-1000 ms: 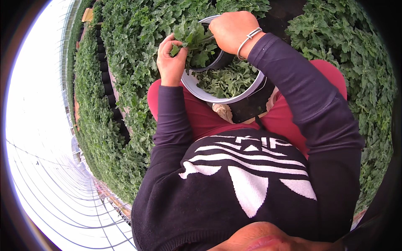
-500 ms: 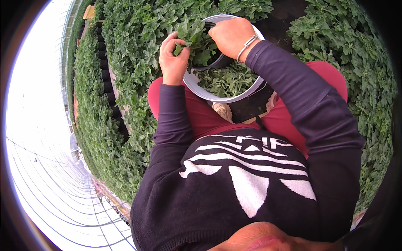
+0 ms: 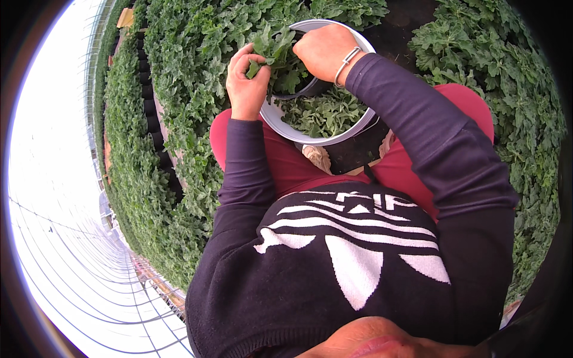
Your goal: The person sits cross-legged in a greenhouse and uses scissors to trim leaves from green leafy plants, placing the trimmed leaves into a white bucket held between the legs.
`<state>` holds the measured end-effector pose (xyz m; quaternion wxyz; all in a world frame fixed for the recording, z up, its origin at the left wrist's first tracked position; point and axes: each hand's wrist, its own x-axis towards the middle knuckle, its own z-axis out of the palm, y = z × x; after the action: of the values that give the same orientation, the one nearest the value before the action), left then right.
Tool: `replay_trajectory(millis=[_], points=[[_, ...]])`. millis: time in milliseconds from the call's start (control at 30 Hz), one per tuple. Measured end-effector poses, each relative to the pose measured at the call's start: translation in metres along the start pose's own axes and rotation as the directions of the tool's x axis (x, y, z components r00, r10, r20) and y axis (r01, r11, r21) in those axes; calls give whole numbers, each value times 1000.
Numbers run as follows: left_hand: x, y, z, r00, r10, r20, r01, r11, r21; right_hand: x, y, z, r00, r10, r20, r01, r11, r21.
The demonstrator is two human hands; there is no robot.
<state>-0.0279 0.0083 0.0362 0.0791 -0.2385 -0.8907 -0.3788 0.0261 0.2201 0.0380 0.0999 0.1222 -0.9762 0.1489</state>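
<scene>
A white bucket point(image 3: 334, 141) stands between my knees, with loose cut green leaves point(image 3: 322, 114) lying in it. Over its far part sits a dark pot point(image 3: 310, 89), partly hidden by a leafy green plant point(image 3: 277, 51). My left hand point(image 3: 246, 83) is at the plant's left side, thumb and fingers closed on a leafy sprig point(image 3: 255, 67). On the other side my right hand point(image 3: 325, 52), with a bracelet at the wrist, is a closed fist at the plant's edge, above the pot. Its fingertips are turned away, so what they hold is hidden.
Dense rows of leafy plants point(image 3: 185, 65) run along my left, with black pots point(image 3: 149, 107) showing between them. More plants point(image 3: 465, 48) grow close on my right. Dark ground point(image 3: 406, 30) shows beyond the bucket. My shoes point(image 3: 316, 156) are just below the bucket.
My right hand has shifted slightly left and up, closer to the plant. The left hand stays almost in place, still on the sprig.
</scene>
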Motion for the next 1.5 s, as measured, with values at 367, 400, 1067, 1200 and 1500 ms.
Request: replay_trajectory(millis=[367,400,1067,1200,1500], points=[[-2,4,3,1000,25,-13,-24,999,45,3,4,-6,906,334,261,-387,903,185],[-2,4,3,1000,9,-7,-8,1000,25,3,5,-6,894,353,277,-412,891,193],[-20,7,-19,997,62,-52,-68,990,-124,-24,60,-74,788,-37,615,-331,816,473],[-43,3,-31,964,-265,-18,231,868,-440,-31,49,-77,803,22,595,-256,915,311],[-92,1,-12,680,-621,390,613,188,-768,-29,34,-59,913,162,374,-239,956,169]])
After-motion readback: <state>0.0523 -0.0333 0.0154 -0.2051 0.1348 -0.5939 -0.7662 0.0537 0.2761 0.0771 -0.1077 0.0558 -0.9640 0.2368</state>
